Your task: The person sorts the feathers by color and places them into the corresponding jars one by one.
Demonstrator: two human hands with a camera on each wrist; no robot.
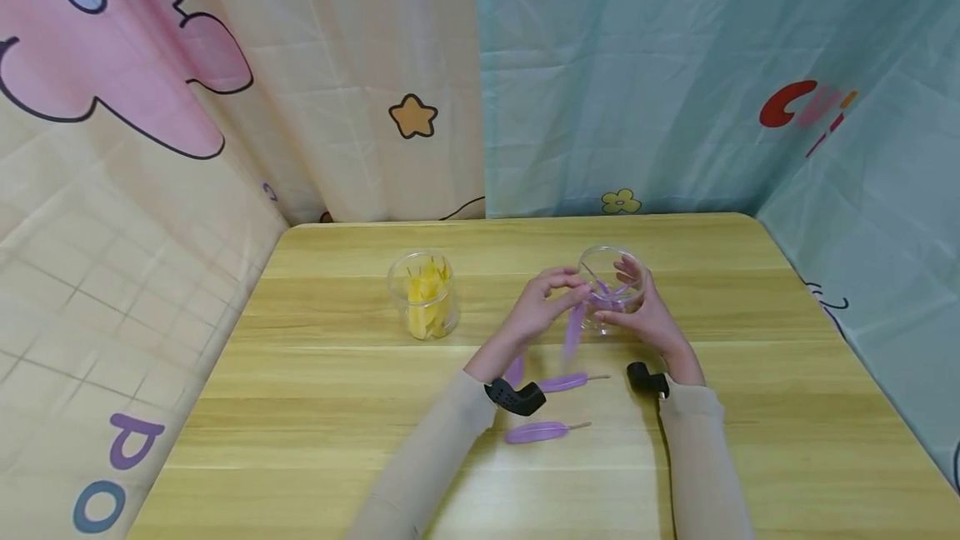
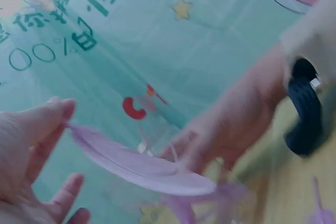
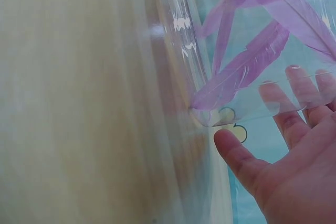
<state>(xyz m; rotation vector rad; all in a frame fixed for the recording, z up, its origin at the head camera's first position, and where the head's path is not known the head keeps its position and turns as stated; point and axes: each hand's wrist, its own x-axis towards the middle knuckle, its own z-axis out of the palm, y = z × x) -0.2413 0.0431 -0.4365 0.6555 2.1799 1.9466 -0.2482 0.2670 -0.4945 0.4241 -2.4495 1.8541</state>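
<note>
My left hand (image 1: 543, 304) pinches the quill end of a purple feather (image 2: 136, 161) between thumb and fingertips. In the head view this feather hangs down beside a clear cup (image 1: 611, 273). My right hand (image 1: 648, 315) holds that cup from its right side, thumb in front and fingers behind. Inside the cup lie several purple feathers (image 3: 247, 66), crossing one another at a slant. On the table, two purple feathers (image 1: 537, 432) lie flat below the hands. Another purple feather (image 1: 515, 370) is partly hidden by the left wrist.
A second clear cup (image 1: 397, 290) stands to the left, with several yellow feathers (image 1: 427, 298) upright in it. The wooden table (image 1: 315, 407) meets printed curtains (image 1: 555, 107) at its back and sides. Each wrist wears a black camera.
</note>
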